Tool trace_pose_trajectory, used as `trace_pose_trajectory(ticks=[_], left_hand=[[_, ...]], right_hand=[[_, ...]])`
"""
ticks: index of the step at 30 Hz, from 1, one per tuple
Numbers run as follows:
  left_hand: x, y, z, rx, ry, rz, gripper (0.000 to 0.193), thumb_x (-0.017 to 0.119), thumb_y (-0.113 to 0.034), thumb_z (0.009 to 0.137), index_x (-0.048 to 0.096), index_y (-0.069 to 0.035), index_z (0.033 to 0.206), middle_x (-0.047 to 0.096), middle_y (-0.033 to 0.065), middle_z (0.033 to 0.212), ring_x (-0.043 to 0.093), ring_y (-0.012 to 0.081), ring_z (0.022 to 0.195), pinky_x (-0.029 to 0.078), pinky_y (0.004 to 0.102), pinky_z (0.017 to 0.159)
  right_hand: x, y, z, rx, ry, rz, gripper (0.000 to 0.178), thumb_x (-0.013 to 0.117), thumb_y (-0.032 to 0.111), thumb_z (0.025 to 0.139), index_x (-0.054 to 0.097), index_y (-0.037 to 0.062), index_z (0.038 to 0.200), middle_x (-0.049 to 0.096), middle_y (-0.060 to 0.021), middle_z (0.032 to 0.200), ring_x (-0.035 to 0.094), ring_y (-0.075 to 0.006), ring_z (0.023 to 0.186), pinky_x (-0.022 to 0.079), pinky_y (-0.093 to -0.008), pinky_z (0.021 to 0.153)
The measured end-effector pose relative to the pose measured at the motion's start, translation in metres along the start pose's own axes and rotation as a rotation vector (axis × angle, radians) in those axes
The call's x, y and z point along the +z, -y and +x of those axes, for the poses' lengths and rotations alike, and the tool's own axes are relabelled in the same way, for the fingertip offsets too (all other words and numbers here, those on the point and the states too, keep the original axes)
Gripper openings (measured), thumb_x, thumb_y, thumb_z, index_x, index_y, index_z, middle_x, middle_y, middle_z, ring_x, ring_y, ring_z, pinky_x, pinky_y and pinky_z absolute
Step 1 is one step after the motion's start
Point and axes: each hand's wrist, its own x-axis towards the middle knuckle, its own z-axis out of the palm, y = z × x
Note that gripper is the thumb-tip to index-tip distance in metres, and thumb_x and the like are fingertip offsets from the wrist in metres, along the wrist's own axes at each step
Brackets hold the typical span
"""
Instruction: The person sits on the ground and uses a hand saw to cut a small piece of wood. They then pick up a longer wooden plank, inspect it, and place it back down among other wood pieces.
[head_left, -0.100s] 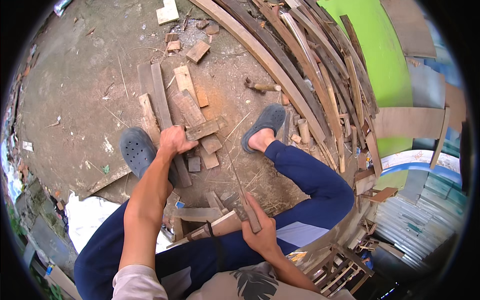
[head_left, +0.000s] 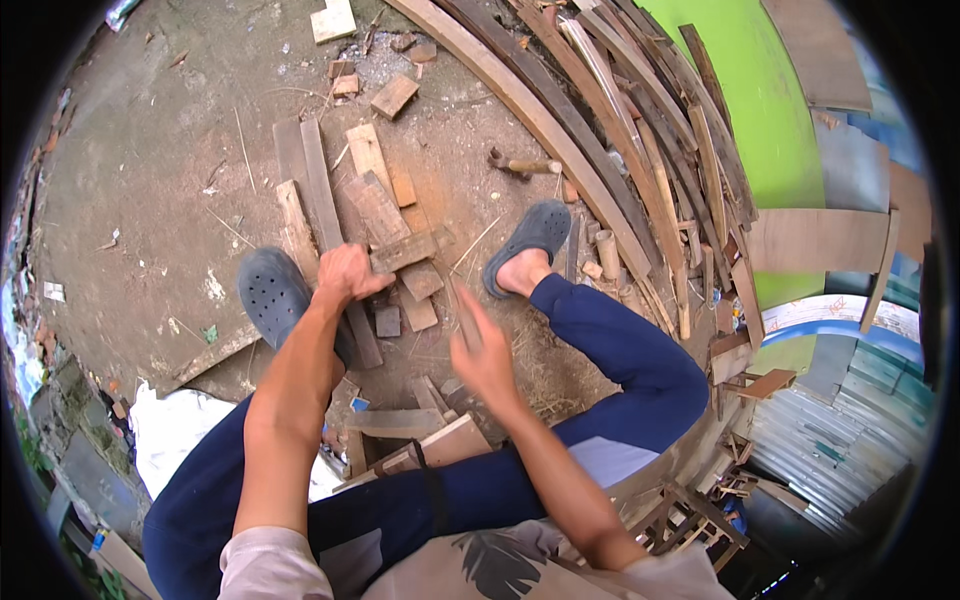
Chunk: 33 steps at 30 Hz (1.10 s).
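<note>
Across the ground (head_left: 140, 215) I see, remotely, two grey shoes (head_left: 274, 298), the left hand (head_left: 347, 274) clasping one wood block (head_left: 410, 250), the right hand (head_left: 487, 368) gripping one blurred tool (head_left: 466, 322).

Outdoor woodworking yard: bare ground (head_left: 130, 190), long planks (head_left: 520, 98), scattered offcuts (head_left: 395, 96), corrugated sheets (head_left: 820, 455)

Just left of the frame's centre, between left shoe (head_left: 270, 290) and right shoe (head_left: 540, 230), a short block (head_left: 405, 251) across a board (head_left: 374, 207) on the ground (head_left: 150, 190); left of both, a narrow board (head_left: 321, 185); along upper right, long planks (head_left: 520, 95); at lower right, metal sheets (head_left: 820, 430); at lower centre, offcuts (head_left: 395, 424).
</note>
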Motion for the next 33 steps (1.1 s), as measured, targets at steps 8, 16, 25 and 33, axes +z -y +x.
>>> trace_pose_trajectory(ticks=[8, 16, 25, 33], left_hand=[[-0.007, 0.004, 0.004, -0.021, 0.035, -0.034, 0.069, 0.075, -0.056, 0.066, 0.073, 0.004, 0.101, 0.073, 0.025, 0.099, 0.071, 0.039, 0.096, 0.056, 0.0465, 0.086], [0.0, 0.005, 0.0, -0.01, 0.008, -0.024, 0.067, 0.073, -0.057, 0.067, 0.075, 0.004, 0.093, 0.073, 0.0258, 0.095, 0.072, 0.039, 0.093, 0.056, 0.0459, 0.084], [0.002, 0.002, -0.008, 0.026, 0.022, -0.047, 0.064, 0.072, -0.058, 0.068, 0.075, 0.002, 0.09, 0.073, 0.0247, 0.093, 0.072, 0.0387, 0.09, 0.057, 0.0455, 0.081], [0.008, 0.005, -0.008, 0.023, 0.018, -0.098, 0.069, 0.076, -0.057, 0.067, 0.069, 0.001, 0.104, 0.072, 0.0226, 0.078, 0.073, 0.037, 0.077, 0.058, 0.0459, 0.074]], right_hand=[[-0.04, 0.045, -0.109, -0.016, 0.027, -0.052, 0.065, 0.05, -0.005, 0.085, 0.043, -0.0011, 0.149, 0.057, -0.0247, 0.14, 0.056, -0.0313, 0.132, 0.044, -0.0353, 0.105], [-0.024, 0.027, -0.095, -0.049, -0.044, -0.107, 0.062, 0.053, -0.004, 0.083, 0.048, -0.002, 0.145, 0.064, -0.0249, 0.13, 0.064, -0.0369, 0.12, 0.05, -0.0351, 0.098], [0.0, 0.026, 0.0, -0.13, -0.041, -0.087, 0.066, 0.054, -0.002, 0.084, 0.042, 0.0008, 0.15, 0.057, -0.0266, 0.138, 0.06, -0.0392, 0.124, 0.049, -0.0396, 0.1], [-0.018, 0.0, -0.103, 0.077, 0.0, -0.173, 0.063, 0.059, 0.0, 0.085, 0.044, -0.0042, 0.146, 0.071, -0.0248, 0.103, 0.073, -0.0276, 0.078, 0.056, -0.0332, 0.068]])
